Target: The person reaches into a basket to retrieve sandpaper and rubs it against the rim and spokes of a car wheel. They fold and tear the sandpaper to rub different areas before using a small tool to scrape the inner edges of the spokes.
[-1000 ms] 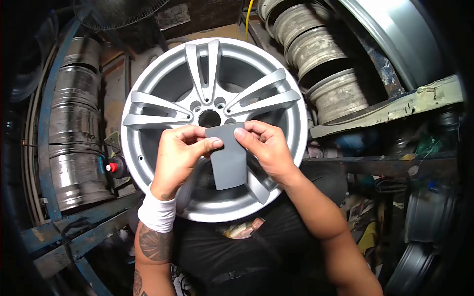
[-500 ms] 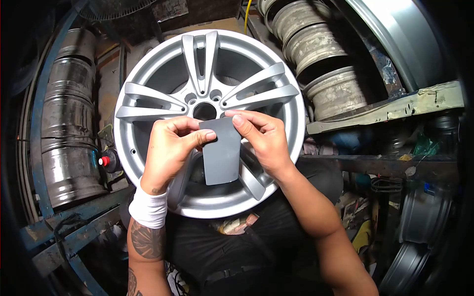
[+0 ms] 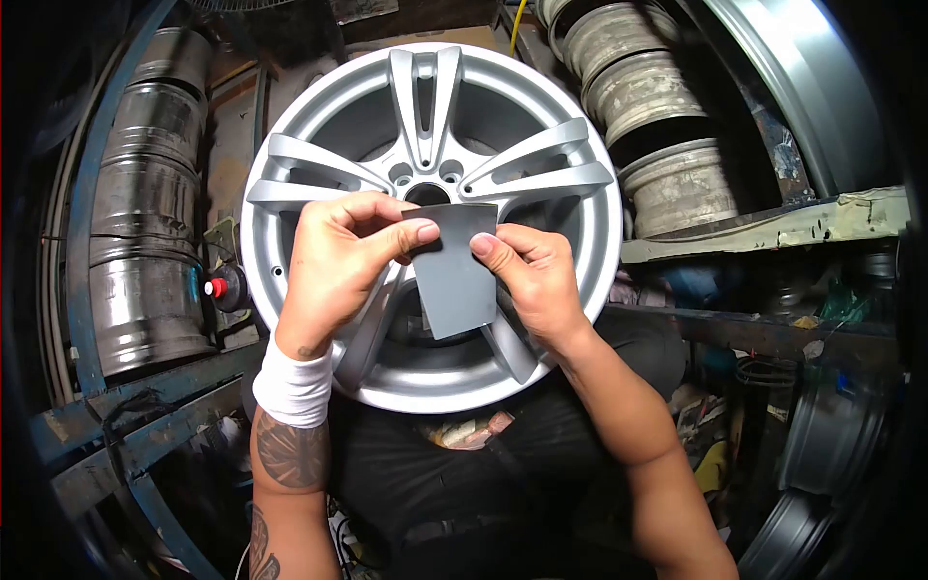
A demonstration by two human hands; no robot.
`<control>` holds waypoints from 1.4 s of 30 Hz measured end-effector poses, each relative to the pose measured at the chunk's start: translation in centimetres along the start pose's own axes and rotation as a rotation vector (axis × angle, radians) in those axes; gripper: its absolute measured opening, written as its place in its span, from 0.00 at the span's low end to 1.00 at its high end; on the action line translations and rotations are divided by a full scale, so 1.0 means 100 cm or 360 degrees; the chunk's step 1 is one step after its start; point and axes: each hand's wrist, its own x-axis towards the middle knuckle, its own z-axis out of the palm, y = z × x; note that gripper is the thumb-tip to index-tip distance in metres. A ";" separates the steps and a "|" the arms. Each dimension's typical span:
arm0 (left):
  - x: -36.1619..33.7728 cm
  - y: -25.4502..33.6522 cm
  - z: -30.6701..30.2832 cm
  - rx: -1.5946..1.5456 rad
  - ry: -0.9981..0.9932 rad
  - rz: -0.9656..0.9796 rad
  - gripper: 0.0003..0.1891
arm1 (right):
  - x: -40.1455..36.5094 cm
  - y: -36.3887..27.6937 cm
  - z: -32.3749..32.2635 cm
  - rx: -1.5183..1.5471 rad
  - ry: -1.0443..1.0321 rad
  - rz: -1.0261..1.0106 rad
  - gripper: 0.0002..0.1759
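Note:
A piece of dark grey sandpaper [image 3: 454, 280] is stretched between my two hands, its lower end hanging free and slightly tilted. My left hand [image 3: 338, 256] pinches its upper left edge between thumb and fingers. On the right edge, my right hand [image 3: 543, 285] grips it with the thumb on the face and the fingers curled behind. Behind the sheet, a silver alloy wheel [image 3: 447, 97] with paired spokes lies face up before me. The sandpaper and hands cover part of its centre bore and lower spokes. A white band [image 3: 292, 390] wraps my left wrist.
Bare metal rims [image 3: 150, 198] are stacked along the left, behind a blue metal frame [image 3: 92, 290]. More worn rims [image 3: 677, 184] stand at the right above a pale beam [image 3: 764, 227]. A dark bottle with a red cap [image 3: 217, 287] is left of the wheel.
Both hands still hold the sandpaper, which now tilts more, its lower end swung rightward. My right hand has slid lower along its edge. The whole view has shifted slightly.

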 end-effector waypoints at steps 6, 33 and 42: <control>0.001 0.003 -0.011 0.0016 0.0108 -0.0082 0.07 | 0.000 -0.011 0.014 0.0206 -0.0077 0.0197 0.15; 0.001 -0.013 0.016 0.0550 0.0174 0.0030 0.11 | -0.005 0.000 0.026 -0.1093 0.0018 -0.0560 0.15; 0.003 -0.016 0.008 0.0437 0.0049 0.0127 0.11 | -0.009 -0.005 0.029 -0.0874 -0.0014 -0.0449 0.10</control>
